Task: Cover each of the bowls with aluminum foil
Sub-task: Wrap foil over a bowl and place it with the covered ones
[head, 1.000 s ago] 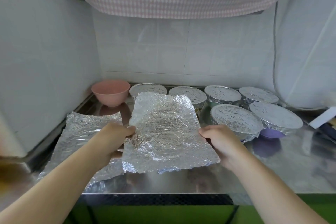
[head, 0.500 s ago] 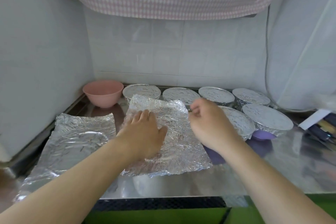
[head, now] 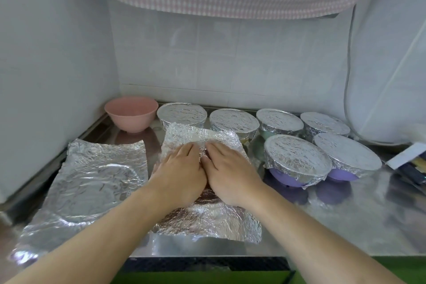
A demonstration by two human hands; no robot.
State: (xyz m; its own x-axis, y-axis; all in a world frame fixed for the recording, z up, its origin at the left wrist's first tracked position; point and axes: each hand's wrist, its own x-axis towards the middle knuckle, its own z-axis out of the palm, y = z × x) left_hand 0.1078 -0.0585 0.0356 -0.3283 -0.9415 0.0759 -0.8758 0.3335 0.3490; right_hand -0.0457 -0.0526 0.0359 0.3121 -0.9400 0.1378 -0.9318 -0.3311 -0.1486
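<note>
Left hand (head: 182,175) and right hand (head: 227,174) side by side, thumbs touching, fingers straight, palms pressing flat on a crumpled foil sheet (head: 207,219) that drapes over something hidden beneath. Second foil sheet (head: 92,180) lies flat on the tabletop (head: 345,221), left of the left hand. Uncovered pink bowl (head: 131,115) sits beyond that sheet, far left of the hands. Beyond and right of the hands: six foil-covered bowls, nearest a purple bowl (head: 297,161) just right of the right hand.
</note>
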